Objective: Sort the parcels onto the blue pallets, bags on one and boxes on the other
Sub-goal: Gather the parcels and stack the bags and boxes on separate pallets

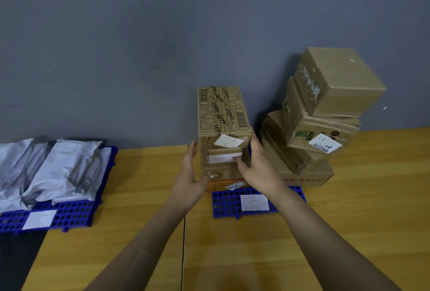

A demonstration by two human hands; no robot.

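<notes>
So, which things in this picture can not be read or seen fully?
Head view: writing on the white paper label on the right blue plastic pallet, too small.
Small brown cardboard boxes under the printed cardboard box: partly hidden by the left hand and right hand.
Grey plastic bags: cut off by the left edge.

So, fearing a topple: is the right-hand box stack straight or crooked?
Crooked: the top box and labelled box beneath sit twisted and tilted.

grey bags (46, 169) cut off at left edge; pallet label (254, 202) text unreadable.
</notes>
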